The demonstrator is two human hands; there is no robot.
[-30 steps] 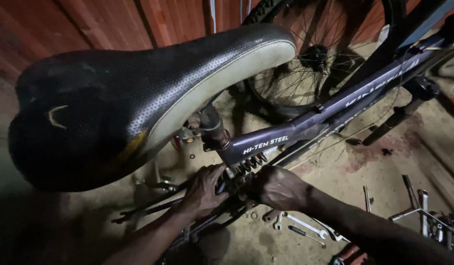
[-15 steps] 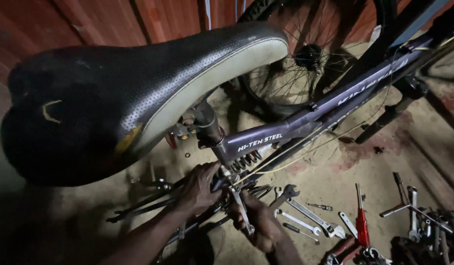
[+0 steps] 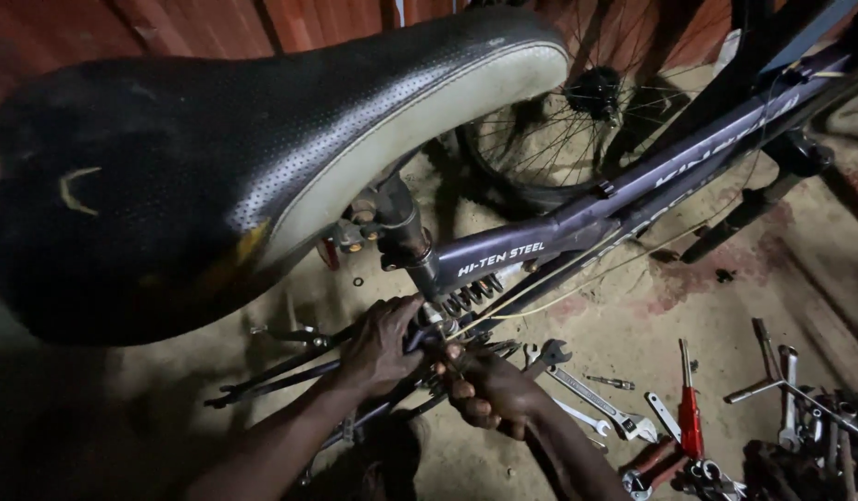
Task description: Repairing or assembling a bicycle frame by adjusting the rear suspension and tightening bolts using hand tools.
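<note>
**2 hands at the spring joint under the saddle**

The left hand (image 3: 378,348) wraps its fingers closed around the dark metal frame tubes (image 3: 290,366) just beside the coiled black suspension spring (image 3: 471,295). The right hand (image 3: 489,390), just right of the left one and almost touching it, is curled shut at the same joint; whether it holds a tool I cannot tell. Above both hands hangs the wide black perforated saddle with a pale edge (image 3: 262,158), and the purple steel bicycle frame tube (image 3: 633,199) runs up to the right from the spring. Right of the right hand, silver open-ended spanners (image 3: 591,394) and a red-handled screwdriver (image 3: 691,408) lie on the sandy ground (image 3: 624,315)
</note>
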